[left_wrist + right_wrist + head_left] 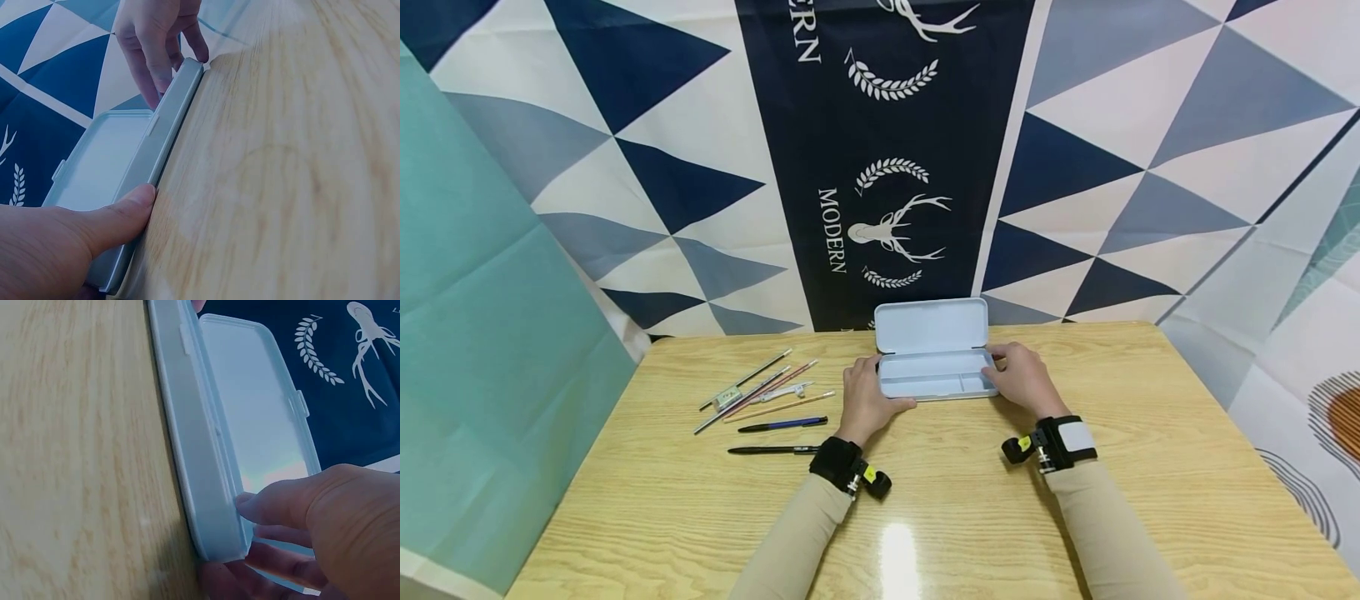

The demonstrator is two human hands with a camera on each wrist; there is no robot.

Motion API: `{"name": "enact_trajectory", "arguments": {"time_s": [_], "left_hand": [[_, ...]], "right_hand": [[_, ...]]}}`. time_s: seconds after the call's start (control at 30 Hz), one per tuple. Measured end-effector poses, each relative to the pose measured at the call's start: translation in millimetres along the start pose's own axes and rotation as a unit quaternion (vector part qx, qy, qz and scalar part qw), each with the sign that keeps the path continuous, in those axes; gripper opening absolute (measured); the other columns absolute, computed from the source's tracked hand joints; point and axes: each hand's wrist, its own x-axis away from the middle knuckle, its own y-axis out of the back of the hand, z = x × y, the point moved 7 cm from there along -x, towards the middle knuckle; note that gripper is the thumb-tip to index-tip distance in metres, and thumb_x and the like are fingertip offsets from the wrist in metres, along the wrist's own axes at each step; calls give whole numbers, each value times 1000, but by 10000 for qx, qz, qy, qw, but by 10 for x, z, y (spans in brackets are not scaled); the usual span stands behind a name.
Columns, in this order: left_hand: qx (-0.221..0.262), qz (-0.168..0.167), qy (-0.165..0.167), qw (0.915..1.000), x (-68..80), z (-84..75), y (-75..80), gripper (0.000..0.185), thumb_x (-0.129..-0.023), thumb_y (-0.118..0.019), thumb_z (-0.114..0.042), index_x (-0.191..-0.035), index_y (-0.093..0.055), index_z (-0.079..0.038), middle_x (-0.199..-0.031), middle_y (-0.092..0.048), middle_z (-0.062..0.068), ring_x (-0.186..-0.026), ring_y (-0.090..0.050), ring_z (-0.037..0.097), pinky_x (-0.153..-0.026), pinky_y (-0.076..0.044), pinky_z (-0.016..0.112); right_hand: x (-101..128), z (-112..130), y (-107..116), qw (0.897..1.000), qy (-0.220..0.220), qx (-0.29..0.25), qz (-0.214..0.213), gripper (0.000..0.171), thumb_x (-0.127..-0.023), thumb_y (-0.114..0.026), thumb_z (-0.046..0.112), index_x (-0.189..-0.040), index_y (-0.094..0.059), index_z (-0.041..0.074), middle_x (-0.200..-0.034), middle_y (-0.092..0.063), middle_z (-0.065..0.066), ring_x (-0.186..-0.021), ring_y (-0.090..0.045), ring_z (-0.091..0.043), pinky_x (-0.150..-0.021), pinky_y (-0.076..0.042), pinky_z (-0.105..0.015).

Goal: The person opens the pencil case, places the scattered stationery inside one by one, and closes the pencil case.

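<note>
Pale wood-grain counter (pixel 970 517), backed by hanging cloth (pixel 1120 167) of navy, grey and white triangles with a dark deer-print panel (pixel 887 167); teal sheet (pixel 482 350) at left.

Left fingers: thumb (pixel 122 219) pressed flat along front wall of pencil case (pixel 934 377), at its left end; other fingers out of sight round that end, so grip reads as a light clasp, not a fist. Left hand (pixel 863 402) resting on counter just beside case.

Right fingers (pixel 275 503): loosely curled over right end of case, tips over rim into tray, thumb below against front corner. Right hand (pixel 1022 379) touching case at that end. Seen also from left wrist view, at far end of case (pixel 156 37).

Pencil case: light grey-blue, open, lying flat near back middle of counter, between both hands. Lid (pixel 931 325) standing upright behind tray, close to cloth. Tray divided into compartments; contents none visible from head view.

Black wrist straps with small cameras on both forearms (pixel 850 468), (pixel 1051 444); beige sleeves.

Further left, well apart from case: loose fan of pens and pencils (pixel 760 392) on counter, with a dark blue pen (pixel 782 425) and a black pen (pixel 772 450) lying nearest front edge, roughly parallel.
</note>
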Motion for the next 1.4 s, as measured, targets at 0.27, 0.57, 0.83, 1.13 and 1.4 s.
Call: {"name": "enact_trajectory", "arguments": {"time_s": [0.27, 0.57, 0.83, 1.13, 1.4], "left_hand": [[-21, 14, 30, 10000, -1, -9, -4, 98, -78, -106, -27, -155, -57, 8, -148, -66, 26, -136, -55, 41, -115, -48, 56], [-57, 1, -26, 10000, -9, -4, 17, 97, -77, -107, -27, -154, -58, 7, -147, -67, 25, -136, -57, 41, -115, -45, 54], [-29, 45, -51, 10000, -9, -8, 20, 95, -78, -106, -26, -154, -58, 8, -146, -66, 26, -137, -57, 42, -115, -44, 55], [10, 87, -80, 9999, -7, -16, 3, 96, -79, -106, -25, -154, -57, 8, -146, -66, 26, -136, -56, 41, -114, -44, 55], [-54, 338, 46, 9994, -12, -14, -10, 98, -83, -103, -26, -160, -51, 7, -154, -58, 28, -141, -49, 42, -119, -46, 57]], "right_hand": [[5, -16, -26, 10000, -74, -16, -32, 50, -107, -72, 8, -152, -62, -12, -155, -65, -35, -143, -65, -50, -114, -58, -63], [-18, -19, -37, 9998, -163, -94, -79, 48, -110, -69, 10, -153, -62, -10, -157, -64, -33, -146, -63, -50, -119, -55, -64], [-8, -36, -26, 9994, -295, -131, -125, 49, -109, -72, 11, -153, -64, -7, -150, -68, -34, -125, -69, -43, -102, -58, -54], [-8, -87, -38, 9989, -421, -167, -137, 48, -108, -73, 11, -152, -65, -6, -143, -72, -33, -111, -70, -36, -77, -47, -31], [-1, -93, -28, 9981, -542, -246, -162, 49, -108, -74, 13, -153, -64, -3, -145, -71, -33, -90, -62, -28, -70, -42, -31]]}}
